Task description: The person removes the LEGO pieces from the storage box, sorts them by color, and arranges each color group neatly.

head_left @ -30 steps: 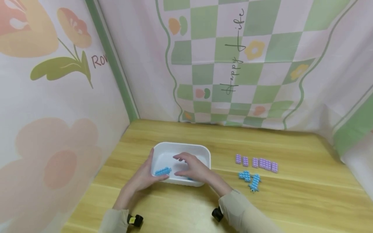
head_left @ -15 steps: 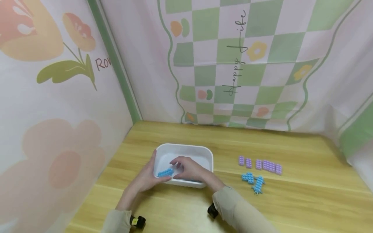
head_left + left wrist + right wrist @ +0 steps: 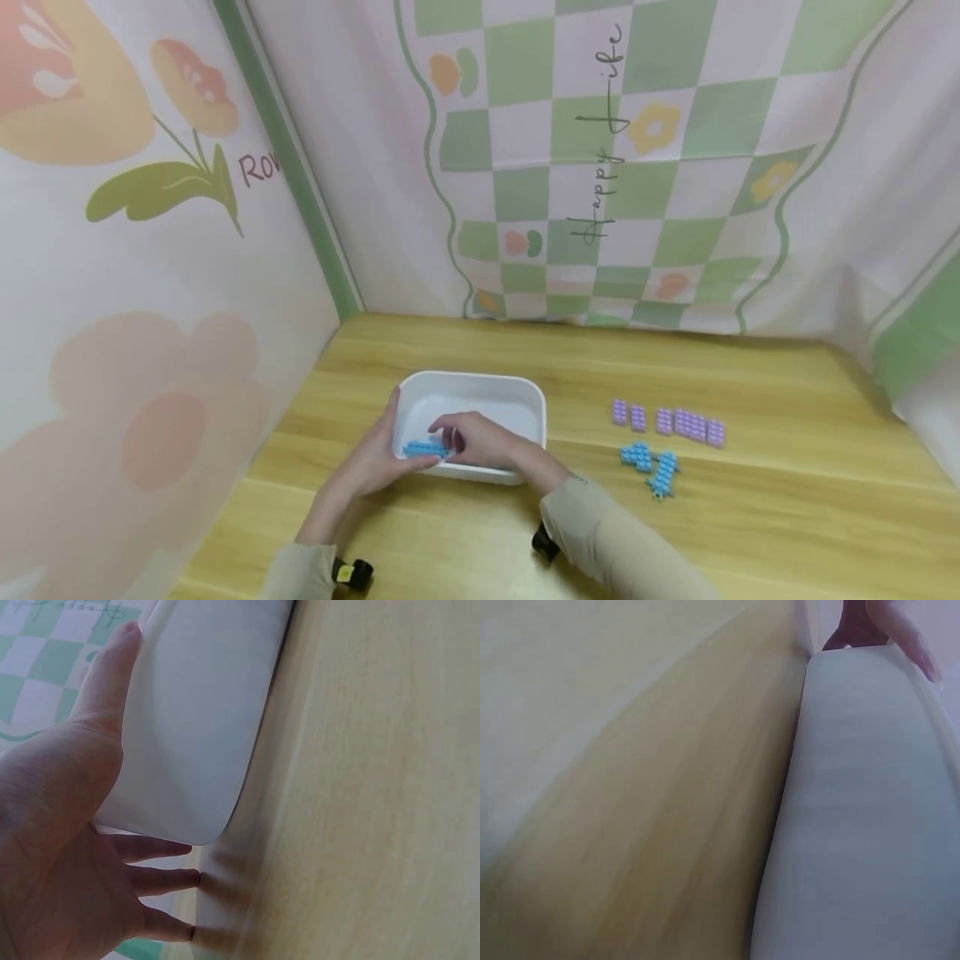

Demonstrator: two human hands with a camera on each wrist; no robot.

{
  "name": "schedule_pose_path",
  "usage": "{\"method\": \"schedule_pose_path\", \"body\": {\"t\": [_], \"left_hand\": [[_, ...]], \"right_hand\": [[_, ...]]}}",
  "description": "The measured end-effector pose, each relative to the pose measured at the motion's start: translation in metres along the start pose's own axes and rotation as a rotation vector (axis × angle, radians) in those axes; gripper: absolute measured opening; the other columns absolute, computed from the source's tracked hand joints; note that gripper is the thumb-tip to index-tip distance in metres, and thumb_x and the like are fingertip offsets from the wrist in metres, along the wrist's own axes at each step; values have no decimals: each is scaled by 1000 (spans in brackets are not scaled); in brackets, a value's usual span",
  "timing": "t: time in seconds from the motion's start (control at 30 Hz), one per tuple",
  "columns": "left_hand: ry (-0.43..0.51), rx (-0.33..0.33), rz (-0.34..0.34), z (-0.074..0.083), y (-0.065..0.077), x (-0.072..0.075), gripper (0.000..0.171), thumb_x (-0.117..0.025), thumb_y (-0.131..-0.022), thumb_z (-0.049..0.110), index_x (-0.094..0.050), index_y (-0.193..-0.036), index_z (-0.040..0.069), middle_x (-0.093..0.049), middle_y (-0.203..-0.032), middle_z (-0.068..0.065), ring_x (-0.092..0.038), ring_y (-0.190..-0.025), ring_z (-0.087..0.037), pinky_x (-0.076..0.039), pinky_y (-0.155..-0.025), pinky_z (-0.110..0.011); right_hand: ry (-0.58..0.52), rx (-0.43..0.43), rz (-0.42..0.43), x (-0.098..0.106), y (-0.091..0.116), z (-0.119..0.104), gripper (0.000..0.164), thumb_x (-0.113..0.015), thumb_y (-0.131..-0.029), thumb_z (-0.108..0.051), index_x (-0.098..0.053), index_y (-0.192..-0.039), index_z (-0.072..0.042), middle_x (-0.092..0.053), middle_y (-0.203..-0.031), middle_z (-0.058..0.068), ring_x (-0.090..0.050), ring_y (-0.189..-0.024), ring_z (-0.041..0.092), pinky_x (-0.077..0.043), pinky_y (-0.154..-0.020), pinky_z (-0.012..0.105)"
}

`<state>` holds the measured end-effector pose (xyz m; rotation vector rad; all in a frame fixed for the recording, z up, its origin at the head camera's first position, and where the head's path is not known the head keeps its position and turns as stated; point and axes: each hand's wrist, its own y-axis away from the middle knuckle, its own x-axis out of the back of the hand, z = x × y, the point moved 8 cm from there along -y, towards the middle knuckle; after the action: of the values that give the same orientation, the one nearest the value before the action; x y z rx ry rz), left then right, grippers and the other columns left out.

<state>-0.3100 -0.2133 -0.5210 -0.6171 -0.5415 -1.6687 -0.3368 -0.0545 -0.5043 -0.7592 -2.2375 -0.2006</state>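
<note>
A white plastic box [image 3: 480, 382] stands on the table. My left hand [image 3: 375, 458] braces its left end, the thumb along the near rim and the other fingers against the end wall; in the left wrist view those fingers are straight and spread. Inside the box, at the near left, lies a strip of joined light blue toy bricks [image 3: 422, 449]. My right hand [image 3: 480, 439] reaches over the near rim with curled fingers and pinches the strip's right end, partly covering it. The right wrist view mostly shows the box's outer wall [image 3: 862, 802].
Several purple bricks [image 3: 690, 424] lie in a row on the table [image 3: 787, 500] to the right of the box. Nearer are a small blue brick piece [image 3: 637, 456] and a longer blue one [image 3: 663, 475]. A patterned curtain [image 3: 585, 208] hangs behind the table.
My right hand has moved left and down inside the box, its fingers closing in on the blue strip. That strip now lies more level. My left hand stays at the box.
</note>
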Motion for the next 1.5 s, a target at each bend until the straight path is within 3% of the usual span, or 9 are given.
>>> {"method": "schedule_pose_path", "body": {"t": [0.2,0.43,0.57,0.8,0.93,1.07,1.33,1.5], "left_hand": [[-7,-9,-1,-4,4,-1,137,-92,-88,49,1,-177,5,-32,-177,-31,-54,-149,-47,-50,-121,-66],[-9,-36,0,-1,6,-3,136,-92,-88,48,0,-177,4,-35,-175,-31,-52,-151,-49,-46,-125,-66],[6,-37,-22,2,7,-6,136,-91,-89,49,2,-176,2,-28,-177,-33,-46,-156,-51,-42,-128,-67],[28,-54,-20,9,2,-1,136,-92,-89,46,4,-176,5,-28,-179,-29,-50,-153,-47,-46,-125,-66],[-1,-28,-24,8,1,-1,138,-92,-88,48,4,-176,4,-24,-180,-30,-48,-154,-48,-46,-126,-66],[-6,2,-16,7,0,-1,138,-93,-87,49,2,-177,5,-23,-181,-29,-49,-154,-48,-46,-126,-66],[-17,19,-11,2,-2,0,138,-93,-86,51,1,-177,5,-25,-180,-30,-47,-155,-49,-45,-126,-67],[-13,21,-15,0,-3,1,139,-93,-86,50,3,-177,5,-23,-180,-30,-43,-159,-50,-41,-129,-67]], "right_hand": [[-6,23,-71,-10,0,-4,50,-74,-101,0,-62,-150,2,-73,-88,6,-58,-78,0,-53,-76,14],[56,67,-180,-21,-6,-8,71,-63,-100,11,-49,-166,-11,-56,-79,-3,-46,-73,-1,-44,-69,16],[101,55,-201,-26,-8,-7,59,-64,-104,4,-57,-161,-12,-53,-80,-6,-45,-73,-1,-43,-71,16],[172,82,-92,-13,-11,-15,37,-74,-104,-8,-73,-141,-9,-64,-94,6,-48,-83,6,-45,-77,18],[221,49,-16,-6,-10,-12,38,-83,-98,-12,-77,-135,-10,-62,-118,14,-54,-95,12,-52,-85,23],[189,-8,39,-1,-8,-8,43,-88,-92,-10,-76,-134,-8,-61,-133,18,-62,-103,20,-58,-91,28],[122,1,145,1,-10,4,47,-90,-90,-21,-73,-131,-6,-67,-125,16,-65,-94,17,-61,-83,30],[170,-11,220,-8,-20,33,53,-92,-88,-34,-69,-131,-14,-67,-114,6,-62,-86,7,-57,-74,24]]}}
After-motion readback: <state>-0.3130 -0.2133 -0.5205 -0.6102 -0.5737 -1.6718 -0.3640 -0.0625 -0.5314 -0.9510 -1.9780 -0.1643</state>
